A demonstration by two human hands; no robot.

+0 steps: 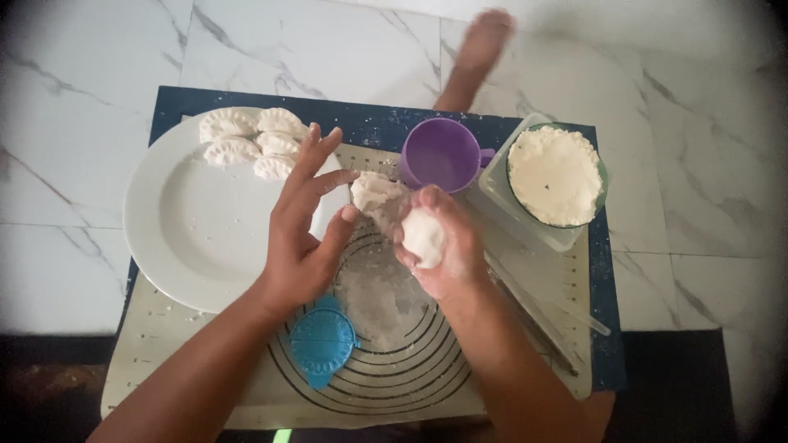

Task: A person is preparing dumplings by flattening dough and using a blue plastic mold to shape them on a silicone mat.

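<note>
Two hands work over the middle of a floured mat (164,361) marked with rings: the right hand (439,246) is curled around a small dough ball (423,236), while the left hand (308,238) has its fingers spread and its thumb and fingertips pinching toward the dough lump (373,197) that stretches from the ball up toward the purple cup (442,154). Dough this soft probably tears unevenly if the pull is sharp, leaving a piece too small or ragged to fill. Flour is thin on the palms as far as I can tell, so the ball may stick and smear instead of coming away clean. The cup stands just beside the lump, and whether it holds anything I cannot tell; a knuckle swinging back could knock it over onto the mat. The flour bowl (556,176) sits in a clear tray (525,221) near the right wrist, and a wide elbow move could nudge it. A white plate (197,238) lies under the left fingers, with five shaped dumplings (250,139) at its far rim; a dropped scrap there could stick to them. The blue press (322,340) rests below the left wrist, where the forearm could shove it off the mat.
</note>
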